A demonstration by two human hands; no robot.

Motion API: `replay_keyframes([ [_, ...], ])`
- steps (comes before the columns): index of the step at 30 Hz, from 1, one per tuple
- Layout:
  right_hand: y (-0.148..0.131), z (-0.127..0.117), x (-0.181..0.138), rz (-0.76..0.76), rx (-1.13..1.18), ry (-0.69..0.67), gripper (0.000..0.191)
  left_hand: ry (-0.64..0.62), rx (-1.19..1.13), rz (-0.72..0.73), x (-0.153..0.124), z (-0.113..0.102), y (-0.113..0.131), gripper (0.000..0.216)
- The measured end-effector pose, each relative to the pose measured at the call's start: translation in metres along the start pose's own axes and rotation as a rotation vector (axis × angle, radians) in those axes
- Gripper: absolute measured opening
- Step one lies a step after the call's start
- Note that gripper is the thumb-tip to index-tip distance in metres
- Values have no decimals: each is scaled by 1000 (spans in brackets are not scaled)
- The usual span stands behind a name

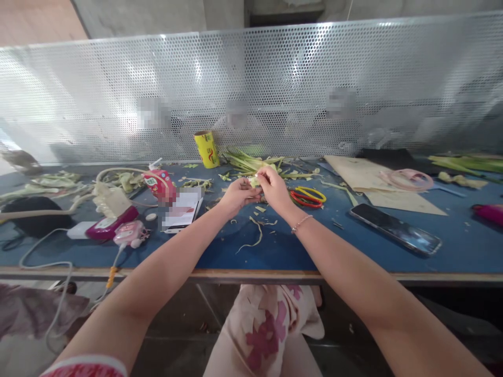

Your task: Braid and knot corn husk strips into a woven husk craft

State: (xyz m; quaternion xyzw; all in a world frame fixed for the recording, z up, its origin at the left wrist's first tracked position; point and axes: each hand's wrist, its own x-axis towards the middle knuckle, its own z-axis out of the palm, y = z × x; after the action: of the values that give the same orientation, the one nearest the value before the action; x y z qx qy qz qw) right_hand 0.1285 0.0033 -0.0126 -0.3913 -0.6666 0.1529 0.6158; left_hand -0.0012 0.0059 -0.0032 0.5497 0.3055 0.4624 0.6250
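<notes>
My left hand (238,197) and my right hand (272,189) meet over the middle of the blue table. Between their fingertips is a small pale green piece of plant (254,181), pinched from both sides; its exact shape is mostly covered by the fingers. Just behind the hands lies a pile of long green leaf strips (245,162). Right of my right hand rest a red loop (304,200) and a yellow loop (313,192), looking like scissor handles. Thin shreds of plant (257,230) are scattered on the tabletop below my hands.
A yellow cardboard tube (207,150) stands behind. To the left are a pink drink pouch (160,184), a white phone-like slab (184,209) and a cabled pink charger (131,232). On the right lie a dark phone (395,229) and beige card (353,175). A perforated metal screen (267,78) closes the back.
</notes>
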Motion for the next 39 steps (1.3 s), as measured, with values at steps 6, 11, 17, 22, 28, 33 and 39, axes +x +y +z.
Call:
replay_keyframes([
  [6,-6,-1,-2,4,-20,16,16,58,-30,75,1,1,0,24],
  [11,-9,3,-5,-8,-20,-5,17,151,50,179,4,5,-6,28],
  [17,-10,11,-8,-32,-10,-9,13,325,354,377,-3,7,-7,30],
  [22,-11,15,-8,37,60,37,19,348,355,459,-7,7,-4,31],
  [28,-7,19,-7,218,241,18,30,247,268,446,-4,5,-6,33],
  [33,-7,22,-6,264,295,23,31,276,147,426,-1,8,-9,34],
  [39,-9,24,-7,281,316,5,31,295,32,364,0,12,-8,33],
])
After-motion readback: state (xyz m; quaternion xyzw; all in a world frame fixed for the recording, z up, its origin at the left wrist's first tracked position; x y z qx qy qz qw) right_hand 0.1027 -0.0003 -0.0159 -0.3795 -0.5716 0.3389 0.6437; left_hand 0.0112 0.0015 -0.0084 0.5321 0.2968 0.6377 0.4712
